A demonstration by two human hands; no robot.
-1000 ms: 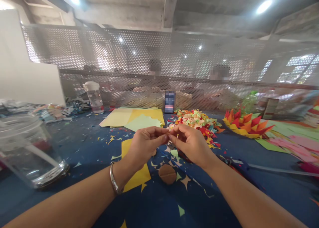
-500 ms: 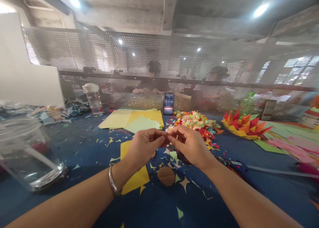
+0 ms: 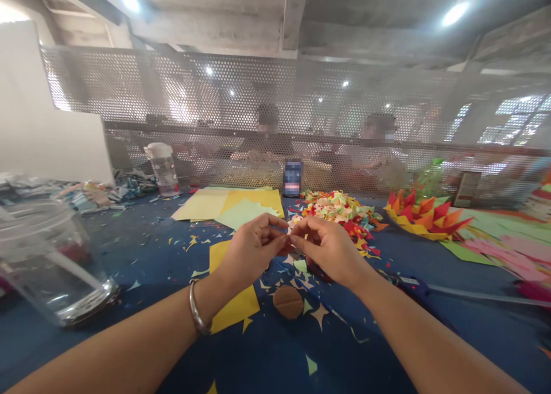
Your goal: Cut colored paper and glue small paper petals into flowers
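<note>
My left hand [image 3: 252, 255] and my right hand [image 3: 328, 249] meet above the blue table [image 3: 142, 256], fingertips pinched together on a small dark red paper piece [image 3: 284, 243]. Most of that piece is hidden by my fingers. A silver bangle [image 3: 197, 316] sits on my left wrist. Under my hands lie a yellow paper sheet [image 3: 235, 302], a round brown disc [image 3: 288, 302] and several coloured paper scraps. Just beyond my right hand is a heap of small folded paper pieces [image 3: 340, 209].
A clear plastic jar [image 3: 45, 262] lies tilted at the left. Yellow and pale green sheets [image 3: 232, 205] lie further back, with a bottle [image 3: 162, 169]. Orange and red folded spikes [image 3: 424, 215] and pink and green sheets [image 3: 508, 244] are at the right. People sit behind a perforated screen [image 3: 275, 118].
My hands stay pinched together on the small piece; the fingers shift slightly and the hands sit a little lower. Nothing else has moved.
</note>
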